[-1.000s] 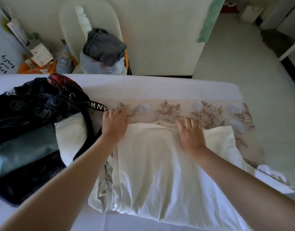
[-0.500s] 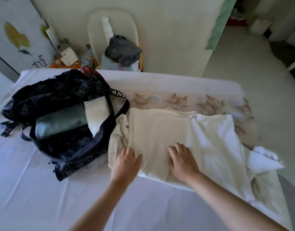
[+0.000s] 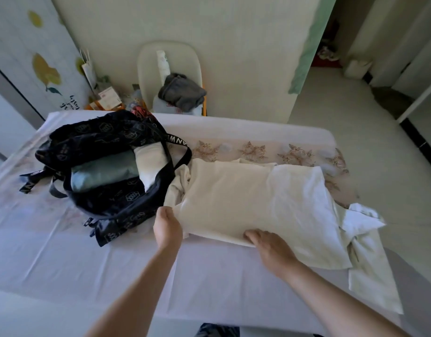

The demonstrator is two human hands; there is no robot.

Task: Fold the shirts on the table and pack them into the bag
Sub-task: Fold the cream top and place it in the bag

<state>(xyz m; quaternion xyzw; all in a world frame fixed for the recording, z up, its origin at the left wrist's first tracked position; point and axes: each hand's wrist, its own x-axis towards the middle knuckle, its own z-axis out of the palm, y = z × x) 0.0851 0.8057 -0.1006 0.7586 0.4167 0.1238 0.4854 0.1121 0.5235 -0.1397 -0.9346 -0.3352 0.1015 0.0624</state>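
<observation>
White cloth covers the tabletop, and a strip with flowers runs along the far side. Behind it stands a chair with a grey cloth on it.

On the left sits the dark bag, and it is open. Two folded shirts are already inside, side by side: a grey-green shirt and a folded white shirt. So part of the job looks done.

Just beside the bag lies the cream shirt. It looks partly folded, like a long flat block, but one bunched bit sticks out by the bag. The left hand curls its fingers round the near left corner of it. The right hand rests on the near edge, with fingers pointing along the fold. I cannot tell if those fingers are tucked under the edge or only lie on top.

Under the cream shirt and to the right lies a white shirt, not folded. More pale cloth hangs in a messy heap at the right end.

I think the cream shirt needs one more fold or can go into the bag soon. After that, the white shirt and the pale cloth are left to fold and pack. It looks about half done.
</observation>
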